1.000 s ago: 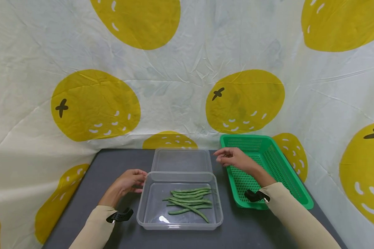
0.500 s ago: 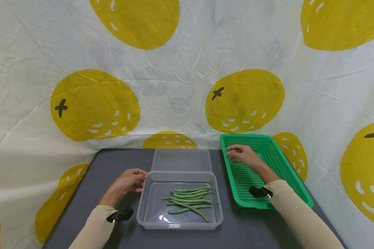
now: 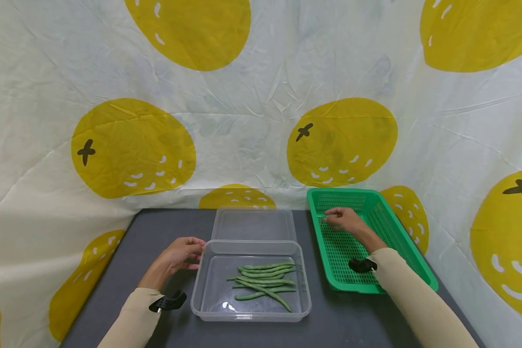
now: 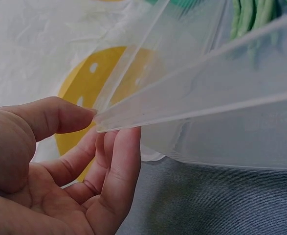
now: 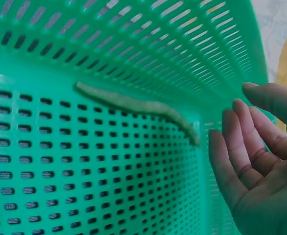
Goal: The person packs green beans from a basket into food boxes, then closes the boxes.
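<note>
My left hand [image 3: 180,253] pinches the rim at the left corner of a clear plastic food container [image 3: 250,316], thumb above and fingers beneath in the left wrist view. Several green beans [image 3: 265,281] lie on the right side of the container's floor, mostly side by side, one slanting across the others. My right hand [image 3: 347,220] is over the far left part of a green perforated basket [image 3: 411,246], fingers loosely bent and holding nothing. The right wrist view shows a single green bean [image 5: 138,105] on the basket floor along one wall, just beyond my fingertips.
A flat clear plastic lid [image 3: 254,223] lies behind the container on the dark grey table [image 3: 174,220]. The basket stands to the right of the container. A white curtain [image 3: 243,125] printed with yellow fruit hangs behind the table.
My right hand has moved right, from beside the lid to over the basket, and its fingers are slightly lower than half a second ago. My left hand stays at the container's rim.
</note>
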A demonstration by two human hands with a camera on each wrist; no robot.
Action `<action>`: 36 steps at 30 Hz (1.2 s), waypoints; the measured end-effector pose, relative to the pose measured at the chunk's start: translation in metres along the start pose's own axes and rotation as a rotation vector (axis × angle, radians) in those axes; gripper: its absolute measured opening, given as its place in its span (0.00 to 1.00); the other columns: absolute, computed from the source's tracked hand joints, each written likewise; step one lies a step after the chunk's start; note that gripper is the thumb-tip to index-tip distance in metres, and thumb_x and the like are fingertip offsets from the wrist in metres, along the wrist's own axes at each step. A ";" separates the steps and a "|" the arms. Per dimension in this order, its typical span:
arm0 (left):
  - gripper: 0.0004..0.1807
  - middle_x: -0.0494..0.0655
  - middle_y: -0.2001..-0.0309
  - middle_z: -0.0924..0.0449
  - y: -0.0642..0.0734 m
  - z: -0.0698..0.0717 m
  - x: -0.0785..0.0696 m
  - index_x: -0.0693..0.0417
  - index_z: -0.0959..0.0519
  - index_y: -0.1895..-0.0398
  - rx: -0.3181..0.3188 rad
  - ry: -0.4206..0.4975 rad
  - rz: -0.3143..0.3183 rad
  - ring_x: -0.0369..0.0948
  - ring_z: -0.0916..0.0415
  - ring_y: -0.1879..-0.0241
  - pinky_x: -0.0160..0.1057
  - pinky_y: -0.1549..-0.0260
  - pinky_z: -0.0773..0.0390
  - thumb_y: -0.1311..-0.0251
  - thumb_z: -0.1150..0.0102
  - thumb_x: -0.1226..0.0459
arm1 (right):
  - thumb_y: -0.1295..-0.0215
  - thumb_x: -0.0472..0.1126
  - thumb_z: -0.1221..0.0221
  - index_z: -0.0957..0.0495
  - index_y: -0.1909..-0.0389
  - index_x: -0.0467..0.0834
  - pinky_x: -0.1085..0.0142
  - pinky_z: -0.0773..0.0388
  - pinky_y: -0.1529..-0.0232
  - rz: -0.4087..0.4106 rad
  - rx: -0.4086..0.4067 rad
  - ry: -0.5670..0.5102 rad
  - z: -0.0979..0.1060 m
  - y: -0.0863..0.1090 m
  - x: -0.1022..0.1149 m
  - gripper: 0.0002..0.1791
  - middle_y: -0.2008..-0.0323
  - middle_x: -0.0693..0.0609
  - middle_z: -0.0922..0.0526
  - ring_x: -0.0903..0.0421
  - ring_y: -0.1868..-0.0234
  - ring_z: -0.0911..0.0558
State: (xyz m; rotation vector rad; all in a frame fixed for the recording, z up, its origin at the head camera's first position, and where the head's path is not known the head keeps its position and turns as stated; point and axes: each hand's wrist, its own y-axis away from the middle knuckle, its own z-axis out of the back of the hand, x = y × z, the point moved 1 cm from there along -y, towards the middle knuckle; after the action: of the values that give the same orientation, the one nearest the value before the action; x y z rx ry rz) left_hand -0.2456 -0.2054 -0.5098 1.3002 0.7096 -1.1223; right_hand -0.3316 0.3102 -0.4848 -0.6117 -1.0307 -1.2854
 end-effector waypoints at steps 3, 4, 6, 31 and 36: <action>0.17 0.59 0.58 0.17 0.000 0.000 0.000 0.69 0.24 0.45 0.008 0.002 -0.001 0.47 0.19 0.63 0.45 0.67 0.15 0.33 0.42 0.67 | 0.25 0.38 0.43 0.34 0.31 0.28 0.50 0.19 0.45 -0.013 0.008 0.019 -0.001 -0.004 -0.007 0.28 0.45 0.31 0.22 0.36 0.43 0.21; 0.17 0.58 0.58 0.17 0.000 0.000 0.000 0.69 0.24 0.46 0.006 0.006 0.002 0.47 0.19 0.63 0.45 0.67 0.15 0.33 0.42 0.67 | 0.25 0.38 0.43 0.34 0.32 0.28 0.50 0.19 0.45 -0.019 0.009 0.020 -0.001 -0.005 -0.009 0.27 0.46 0.32 0.22 0.37 0.43 0.21; 0.17 0.58 0.58 0.17 -0.001 0.000 0.001 0.69 0.25 0.45 0.012 -0.005 -0.002 0.47 0.19 0.63 0.45 0.67 0.15 0.33 0.42 0.66 | 0.26 0.36 0.43 0.34 0.32 0.27 0.50 0.19 0.45 -0.033 0.011 0.015 -0.002 -0.006 -0.014 0.27 0.47 0.32 0.21 0.37 0.43 0.20; 0.17 0.58 0.58 0.17 -0.002 0.000 0.001 0.69 0.24 0.45 -0.003 -0.002 0.008 0.45 0.19 0.65 0.45 0.67 0.15 0.32 0.43 0.67 | 0.28 0.29 0.45 0.36 0.34 0.21 0.51 0.15 0.55 -0.089 0.047 0.135 -0.022 -0.014 -0.028 0.26 0.58 0.31 0.19 0.42 0.58 0.16; 0.17 0.59 0.56 0.17 -0.002 0.000 0.001 0.68 0.24 0.45 -0.001 0.000 0.017 0.45 0.18 0.64 0.45 0.67 0.15 0.32 0.43 0.67 | 0.32 0.30 0.42 0.33 0.35 0.24 0.53 0.15 0.58 -0.139 0.043 0.148 -0.024 -0.015 -0.029 0.26 0.60 0.34 0.18 0.49 0.64 0.17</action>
State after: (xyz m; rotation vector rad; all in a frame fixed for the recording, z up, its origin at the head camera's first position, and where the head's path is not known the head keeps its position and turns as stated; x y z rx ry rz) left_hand -0.2471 -0.2053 -0.5114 1.3030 0.6977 -1.1087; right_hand -0.3383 0.3006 -0.5231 -0.4110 -0.9892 -1.4043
